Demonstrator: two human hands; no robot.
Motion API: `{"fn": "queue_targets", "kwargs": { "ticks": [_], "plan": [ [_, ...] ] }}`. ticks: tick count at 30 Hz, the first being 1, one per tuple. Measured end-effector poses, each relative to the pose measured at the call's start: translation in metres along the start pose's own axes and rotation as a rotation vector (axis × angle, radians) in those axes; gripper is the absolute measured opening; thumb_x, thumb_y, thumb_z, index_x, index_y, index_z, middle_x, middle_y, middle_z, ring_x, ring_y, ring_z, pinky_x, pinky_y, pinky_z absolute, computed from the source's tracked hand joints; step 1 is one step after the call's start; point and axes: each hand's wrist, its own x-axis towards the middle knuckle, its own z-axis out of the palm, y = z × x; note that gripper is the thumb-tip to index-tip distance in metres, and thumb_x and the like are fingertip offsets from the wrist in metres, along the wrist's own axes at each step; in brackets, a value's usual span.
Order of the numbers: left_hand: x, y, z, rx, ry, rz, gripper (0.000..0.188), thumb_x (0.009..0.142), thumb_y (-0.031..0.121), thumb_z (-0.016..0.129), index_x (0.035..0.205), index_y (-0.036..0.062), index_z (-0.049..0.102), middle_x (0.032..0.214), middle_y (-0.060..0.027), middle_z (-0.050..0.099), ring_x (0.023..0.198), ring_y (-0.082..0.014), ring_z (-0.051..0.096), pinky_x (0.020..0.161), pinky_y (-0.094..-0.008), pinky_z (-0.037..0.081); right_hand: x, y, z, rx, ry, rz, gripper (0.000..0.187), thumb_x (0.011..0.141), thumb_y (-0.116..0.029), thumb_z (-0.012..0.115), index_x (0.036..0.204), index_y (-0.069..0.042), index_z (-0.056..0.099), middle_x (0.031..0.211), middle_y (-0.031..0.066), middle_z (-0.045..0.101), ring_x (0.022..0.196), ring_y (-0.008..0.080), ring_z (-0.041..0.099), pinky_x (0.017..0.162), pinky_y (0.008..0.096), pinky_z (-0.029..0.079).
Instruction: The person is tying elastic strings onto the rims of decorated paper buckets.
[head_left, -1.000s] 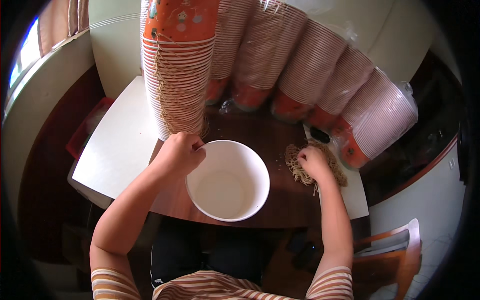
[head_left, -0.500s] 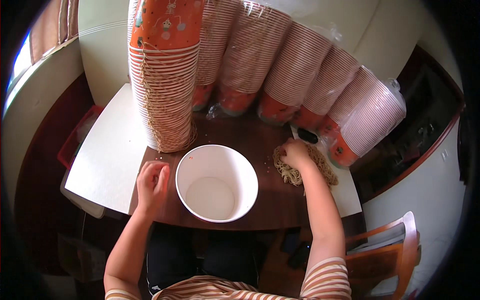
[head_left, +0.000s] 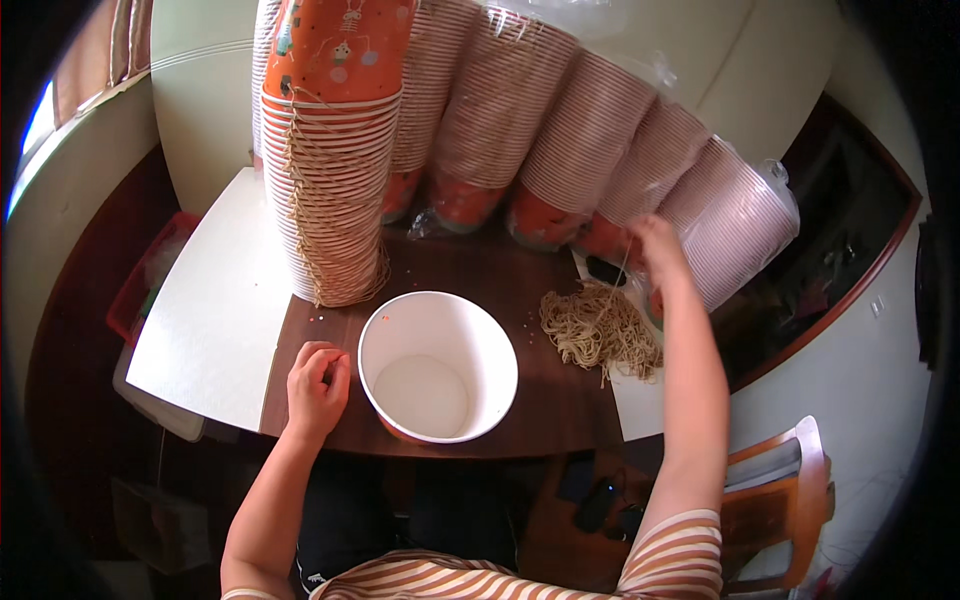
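Observation:
A white-lined paper bucket [head_left: 490, 365] stands mouth-up on the dark brown table, just right of my left hand [head_left: 318, 388]. That hand is closed loosely, thumb against the curled fingers, and nothing shows in it. Above and beyond a tangled heap of tan cords [head_left: 600, 330] is my right hand [head_left: 657, 245], raised in a pinch. From its fingers a thin tan cord [head_left: 622, 270] runs down to the heap. Left of centre rises a tall stack of nested orange buckets [head_left: 335, 200] with white rims; tan cords hang down its near side.
Several plastic-wrapped stacks of nested buckets [head_left: 580, 150] line the back of the table. A small black object [head_left: 606, 270] lies behind the cord heap. White board [head_left: 195, 320] forms the table's left part. A wooden chair [head_left: 775, 510] is at right, a red crate [head_left: 135, 290] at far left.
My right hand has lifted from the cord heap and moved right and away, drawing a cord up. My left hand has closed more and shifted slightly right and nearer me.

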Motion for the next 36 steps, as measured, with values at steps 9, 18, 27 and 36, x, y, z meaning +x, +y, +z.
{"fn": "queue_targets", "kwargs": {
  "ticks": [9,18,27,36],
  "plan": [
    [-0.003,-0.003,-0.005,0.024,-0.009,-0.005,0.003,0.080,0.002,0.063,0.081,-0.0009,0.062,0.086,-0.0109,0.060,0.064,-0.0208,0.061,0.055,-0.0280,0.048,0.006,-0.159,-0.041,0.545,0.119,-0.471,0.010,0.093,-0.012,0.053,0.094,-0.003,0.056,0.078,0.0084,0.060,0.062,0.0143,0.054,0.054,0.0267,0.045],
    [-0.003,-0.005,0.000,-0.024,0.010,-0.028,0.002,0.080,0.000,0.062,0.081,-0.0017,0.061,0.086,-0.0118,0.060,0.061,-0.0202,0.060,0.055,-0.0280,0.048,-0.073,-0.248,-0.041,-0.082,0.184,-0.677,0.018,0.086,-0.021,0.063,0.096,-0.007,0.069,0.071,-0.0017,0.058,0.047,0.0018,0.033,0.042,0.0177,0.027],
    [-0.023,0.020,-0.026,-0.216,0.117,0.005,0.001,0.083,-0.001,0.060,0.083,-0.0013,0.060,0.083,-0.0108,0.059,0.071,-0.0163,0.057,0.060,-0.0248,0.045,-0.228,-0.113,0.031,-0.152,-0.355,-0.405,0.009,0.084,-0.008,0.066,0.083,0.000,0.068,0.074,0.0030,0.065,0.068,0.0070,0.058,0.060,0.0230,0.048],
    [-0.062,0.134,-0.057,-1.084,-0.780,-0.585,0.041,0.097,0.023,0.050,0.130,-0.0010,0.048,0.113,-0.0088,0.060,0.085,-0.0106,0.058,0.077,-0.0247,0.047,-0.285,-0.068,0.084,-0.022,-0.726,-0.534,0.005,0.081,-0.002,0.066,0.086,0.000,0.067,0.075,0.0088,0.062,0.067,0.0171,0.060,0.059,0.0272,0.047]
  ]
}}
